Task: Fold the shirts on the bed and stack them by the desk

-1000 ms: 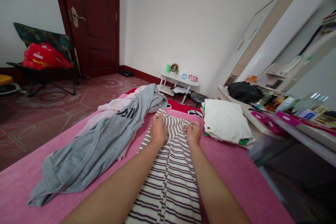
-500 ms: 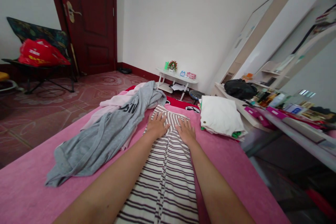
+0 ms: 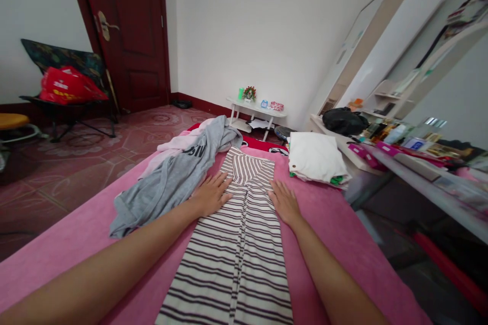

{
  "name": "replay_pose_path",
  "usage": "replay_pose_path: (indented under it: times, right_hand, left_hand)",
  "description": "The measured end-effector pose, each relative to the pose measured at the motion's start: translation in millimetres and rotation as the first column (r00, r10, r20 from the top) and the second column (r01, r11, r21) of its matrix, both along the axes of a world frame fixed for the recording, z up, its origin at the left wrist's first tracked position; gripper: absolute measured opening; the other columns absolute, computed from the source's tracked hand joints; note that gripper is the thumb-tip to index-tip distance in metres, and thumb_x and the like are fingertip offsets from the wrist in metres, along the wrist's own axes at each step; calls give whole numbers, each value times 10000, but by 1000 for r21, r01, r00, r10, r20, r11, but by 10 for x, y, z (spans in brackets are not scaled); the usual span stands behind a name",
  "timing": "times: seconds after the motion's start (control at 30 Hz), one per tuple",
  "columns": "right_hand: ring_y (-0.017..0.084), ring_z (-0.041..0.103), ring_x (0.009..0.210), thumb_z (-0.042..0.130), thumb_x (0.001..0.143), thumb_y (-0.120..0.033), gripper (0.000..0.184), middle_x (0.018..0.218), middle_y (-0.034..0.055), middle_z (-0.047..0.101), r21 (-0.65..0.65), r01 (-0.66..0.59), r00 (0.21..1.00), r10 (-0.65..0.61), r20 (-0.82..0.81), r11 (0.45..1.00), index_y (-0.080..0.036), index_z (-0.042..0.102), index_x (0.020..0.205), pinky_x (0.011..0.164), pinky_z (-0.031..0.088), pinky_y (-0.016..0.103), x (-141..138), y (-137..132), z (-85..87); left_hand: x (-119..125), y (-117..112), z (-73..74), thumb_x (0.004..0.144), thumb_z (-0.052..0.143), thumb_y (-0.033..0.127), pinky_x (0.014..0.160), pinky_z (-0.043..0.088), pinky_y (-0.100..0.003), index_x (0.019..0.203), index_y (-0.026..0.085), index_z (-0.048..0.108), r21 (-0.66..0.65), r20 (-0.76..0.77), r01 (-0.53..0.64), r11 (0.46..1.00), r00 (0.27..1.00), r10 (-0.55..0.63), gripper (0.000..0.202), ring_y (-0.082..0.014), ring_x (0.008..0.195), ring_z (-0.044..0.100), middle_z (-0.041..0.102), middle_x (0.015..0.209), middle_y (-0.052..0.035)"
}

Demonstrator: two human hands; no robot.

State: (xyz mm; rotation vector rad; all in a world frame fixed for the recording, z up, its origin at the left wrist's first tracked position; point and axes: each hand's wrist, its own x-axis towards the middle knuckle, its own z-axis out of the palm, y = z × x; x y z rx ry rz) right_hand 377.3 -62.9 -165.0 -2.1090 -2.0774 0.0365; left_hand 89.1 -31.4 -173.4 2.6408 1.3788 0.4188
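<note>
Striped trousers (image 3: 229,254), cream with dark lines, lie lengthwise on the pink bedspread (image 3: 328,244), waist end pointing away from me. My left hand (image 3: 212,194) rests flat at their left edge just below the waist part, fingers spread. At the right edge, my right hand (image 3: 284,200) lies open, its fingertips touching the cloth. Neither hand grips anything. A grey garment with dark letters (image 3: 168,188) is spread loosely to the left, partly over a pale pink cloth (image 3: 175,143). To the right sits a folded stack with white cloth (image 3: 316,155) on top.
A dressing table (image 3: 415,172) crowded with bottles and a black bag (image 3: 345,121) borders the bed on the right. Beyond the bed stands a small white table (image 3: 251,105). A folding chair (image 3: 64,56) holding a red bag (image 3: 72,85) is by the door (image 3: 127,35).
Both hands have slid from the waist part toward me and outward to the trousers' side edges. The waist part is now uncovered. The view has shifted slightly.
</note>
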Motion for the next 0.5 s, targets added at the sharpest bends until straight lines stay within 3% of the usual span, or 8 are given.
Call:
replay_pose_path:
  times: [0.2, 0.33, 0.4, 0.5]
  right_hand:
    - [242, 327, 1375, 334, 943, -258, 473, 1490, 95, 368, 125, -247, 962, 258, -84, 961, -212, 426, 1405, 1122, 280, 474, 91, -742, -36]
    - [213, 284, 1399, 371, 905, -166, 535, 1530, 48, 291, 124, -424, 897, 435, -80, 897, -269, 374, 1430, 1126, 305, 449, 92, -1345, 1]
    - [224, 256, 1408, 416, 897, -181, 526, 1538, 41, 267, 130, -552, 826, 561, -49, 824, -282, 395, 1413, 1112, 332, 437, 51, -1611, 76]
    - [239, 313, 1380, 504, 899, -274, 412, 1468, 33, 404, 189, -754, 646, 762, 38, 629, -307, 507, 1310, 1078, 379, 426, -54, -1864, 220]
  left_hand:
    - [-514, -645, 102, 975, 348, 408, 1157, 172, -469, 1473, 286, 276, -36, 36, 256, 966, 966, -255, 517, -248, 1426, 196, 195, 1563, -37]
    - [-841, -1044, 344, 959, 376, 206, 1160, 231, -391, 1452, 319, 320, -110, 112, 445, 889, 894, -434, 509, -201, 1393, 294, 300, 1529, -1]
    - [-966, -1248, 520, 908, 421, 122, 1145, 278, -347, 1432, 325, 361, -140, 124, 513, 847, 858, -499, 566, -195, 1376, 331, 321, 1520, 10]
    - [-1056, -1523, 793, 831, 518, 83, 1122, 322, -312, 1361, 375, 458, -158, 114, 573, 804, 820, -561, 608, -193, 1341, 393, 377, 1488, 47]
